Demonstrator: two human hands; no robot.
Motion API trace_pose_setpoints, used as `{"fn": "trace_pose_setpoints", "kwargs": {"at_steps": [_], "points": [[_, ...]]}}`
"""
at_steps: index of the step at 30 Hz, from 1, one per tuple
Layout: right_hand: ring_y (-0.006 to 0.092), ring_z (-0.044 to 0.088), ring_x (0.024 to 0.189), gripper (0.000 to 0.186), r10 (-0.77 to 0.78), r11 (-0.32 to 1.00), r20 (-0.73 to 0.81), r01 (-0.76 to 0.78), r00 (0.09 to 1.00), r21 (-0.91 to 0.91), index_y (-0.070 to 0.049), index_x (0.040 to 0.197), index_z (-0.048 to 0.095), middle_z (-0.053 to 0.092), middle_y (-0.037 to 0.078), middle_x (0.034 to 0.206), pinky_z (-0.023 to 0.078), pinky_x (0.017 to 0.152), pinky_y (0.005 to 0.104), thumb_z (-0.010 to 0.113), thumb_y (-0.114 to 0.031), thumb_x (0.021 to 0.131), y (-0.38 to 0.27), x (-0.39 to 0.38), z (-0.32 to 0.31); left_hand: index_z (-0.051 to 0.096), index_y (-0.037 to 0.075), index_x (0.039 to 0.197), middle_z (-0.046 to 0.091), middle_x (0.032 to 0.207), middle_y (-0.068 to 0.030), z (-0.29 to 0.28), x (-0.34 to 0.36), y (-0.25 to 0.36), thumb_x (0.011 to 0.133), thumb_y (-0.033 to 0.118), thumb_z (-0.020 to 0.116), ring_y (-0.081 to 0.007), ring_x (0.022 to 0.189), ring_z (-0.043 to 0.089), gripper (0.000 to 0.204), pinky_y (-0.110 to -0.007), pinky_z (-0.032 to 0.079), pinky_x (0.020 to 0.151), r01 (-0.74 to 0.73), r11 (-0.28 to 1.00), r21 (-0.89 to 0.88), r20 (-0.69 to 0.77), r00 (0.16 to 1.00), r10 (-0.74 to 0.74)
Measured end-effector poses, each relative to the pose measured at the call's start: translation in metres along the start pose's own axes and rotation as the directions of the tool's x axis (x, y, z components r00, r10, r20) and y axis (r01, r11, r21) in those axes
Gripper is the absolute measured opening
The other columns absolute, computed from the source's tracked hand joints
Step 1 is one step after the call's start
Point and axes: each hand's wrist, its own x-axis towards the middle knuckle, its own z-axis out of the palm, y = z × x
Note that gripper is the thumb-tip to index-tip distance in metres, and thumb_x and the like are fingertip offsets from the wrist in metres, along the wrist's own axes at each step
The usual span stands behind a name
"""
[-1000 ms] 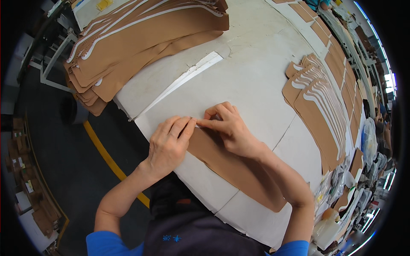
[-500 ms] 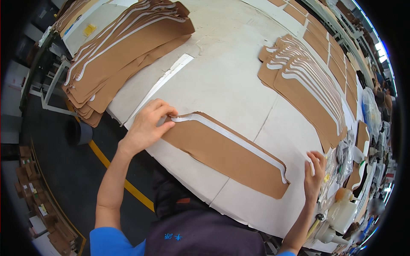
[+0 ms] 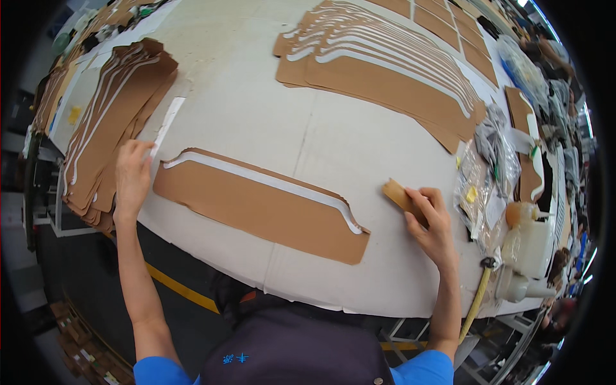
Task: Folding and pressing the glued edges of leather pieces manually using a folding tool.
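A long brown cardboard-like panel [image 3: 256,212] lies flat on the table, with a white strip [image 3: 263,179] running along its shaped far edge. My left hand [image 3: 133,176] is off the panel's left end, beside a stack of similar panels [image 3: 122,109]. Its fingers are curled together near the lower end of a loose white strip [image 3: 168,122]; what they pinch, if anything, is hidden. To the right of the panel, my right hand [image 3: 433,221] grips a small brown block [image 3: 399,194] just above the tabletop.
Fanned panels with white edges [image 3: 385,83] lie at the far side of the pale table [image 3: 244,115]. Clear plastic bags [image 3: 481,186], a whitish plastic bottle [image 3: 531,244] and a yellow hose [image 3: 476,301] are along the right. The table's front edge curves below the panel.
My left hand has left the panel's left end and moved left. My right hand now holds the brown block, turned toward the panel. The view has shifted, too.
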Motion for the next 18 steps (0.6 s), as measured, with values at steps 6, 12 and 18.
{"fn": "trace_pose_setpoints", "kwargs": {"at_steps": [6,12,18], "points": [[0.0248,0.067,0.081,0.045,-0.019,1.000,0.179,0.020,0.984,-0.007,-0.011,0.132,0.074,0.062,0.010,0.110,0.056,0.073,0.0386,0.084,-0.019,0.089,-0.005,0.006,-0.003,0.072,0.004,0.118,0.068,0.117,-0.0139,0.060,-0.013,0.203,0.092,0.009,0.074,-0.0336,0.114,0.064,0.026,-0.046,0.052,0.097,-0.437,0.820,-0.369,-0.081,0.895,0.440],[0.0265,0.065,0.101,0.043,-0.299,0.944,0.222,0.321,0.928,-0.071,-0.006,0.128,0.072,0.065,0.008,0.119,0.054,0.082,0.0407,0.080,-0.012,0.085,-0.022,0.010,0.006,0.072,0.007,0.118,0.062,0.124,-0.0079,0.092,-0.047,0.261,0.082,0.014,0.082,-0.0286,0.120,0.057,0.038,-0.047,0.045,0.103,-0.453,0.805,-0.383,-0.077,0.884,0.462],[0.0285,0.062,0.108,0.052,-0.431,0.874,0.277,0.474,0.859,-0.111,0.001,0.126,0.069,0.064,0.010,0.125,0.049,0.086,0.0418,0.073,0.000,0.074,-0.029,0.004,0.008,0.072,0.006,0.118,0.063,0.125,-0.0076,0.090,-0.052,0.257,0.080,0.014,0.083,-0.0281,0.119,0.057,0.040,-0.048,0.044,0.103,-0.469,0.780,-0.415,-0.066,0.870,0.488]]}}
